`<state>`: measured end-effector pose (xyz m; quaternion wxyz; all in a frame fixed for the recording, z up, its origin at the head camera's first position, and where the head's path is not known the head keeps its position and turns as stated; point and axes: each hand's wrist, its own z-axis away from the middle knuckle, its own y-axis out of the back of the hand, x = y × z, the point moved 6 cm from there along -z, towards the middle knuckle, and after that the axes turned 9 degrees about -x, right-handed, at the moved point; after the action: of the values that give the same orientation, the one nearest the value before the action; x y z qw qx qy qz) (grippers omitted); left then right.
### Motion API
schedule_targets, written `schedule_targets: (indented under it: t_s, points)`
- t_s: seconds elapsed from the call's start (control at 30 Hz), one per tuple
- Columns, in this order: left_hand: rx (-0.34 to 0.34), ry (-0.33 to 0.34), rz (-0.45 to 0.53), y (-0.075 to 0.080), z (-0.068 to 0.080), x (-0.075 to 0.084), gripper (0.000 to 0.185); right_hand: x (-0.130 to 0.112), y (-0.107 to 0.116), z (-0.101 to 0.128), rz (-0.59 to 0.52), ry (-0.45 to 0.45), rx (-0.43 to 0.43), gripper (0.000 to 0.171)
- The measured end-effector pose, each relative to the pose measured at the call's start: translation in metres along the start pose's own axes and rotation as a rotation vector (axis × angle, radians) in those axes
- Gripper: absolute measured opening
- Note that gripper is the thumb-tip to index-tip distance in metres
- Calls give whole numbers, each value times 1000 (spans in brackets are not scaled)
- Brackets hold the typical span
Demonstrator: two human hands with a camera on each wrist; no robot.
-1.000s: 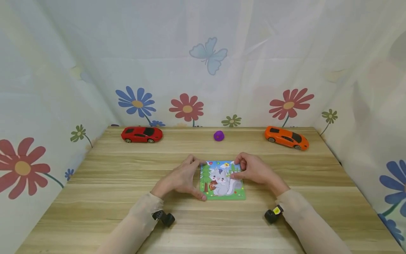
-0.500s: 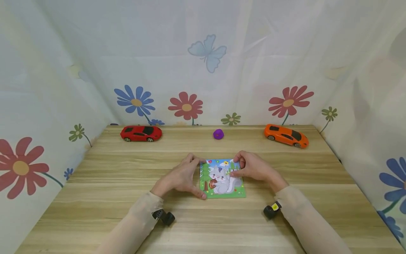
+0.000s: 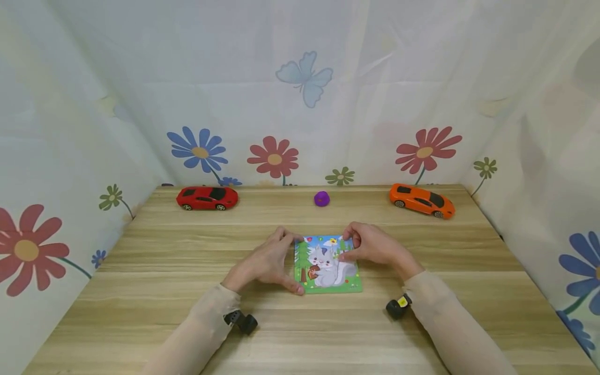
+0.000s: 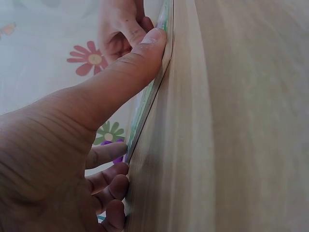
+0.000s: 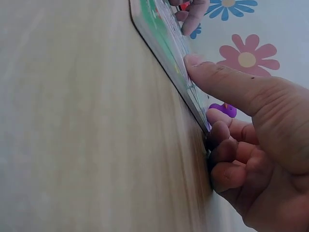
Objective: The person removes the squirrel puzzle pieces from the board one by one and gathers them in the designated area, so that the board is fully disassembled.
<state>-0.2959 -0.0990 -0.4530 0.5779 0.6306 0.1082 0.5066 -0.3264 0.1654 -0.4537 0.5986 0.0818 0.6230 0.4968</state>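
**Two hands frame a squirrel puzzle board**

At the centre of the head view, a squirrel puzzle board (image 3: 327, 264) lies flat on the wooden table (image 3: 164, 271). The left hand (image 3: 264, 263) grips its left edge, thumb at the near corner and fingers at the far corner. The right hand (image 3: 372, 247) holds the upper right corner, thumb pressed on the picture, fingers curled against the edge. Along the upper part of the frame stand a red toy car (image 3: 207, 198), a small purple object (image 3: 321, 198) and an orange toy car (image 3: 422, 200).
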Motion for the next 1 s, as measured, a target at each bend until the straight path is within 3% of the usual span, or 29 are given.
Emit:
schedule_targets:
  t_s: [1.0]
  points:
    - [7,38,-2,-1,-2,0,137,-4,3,-6,44,14,-68,51]
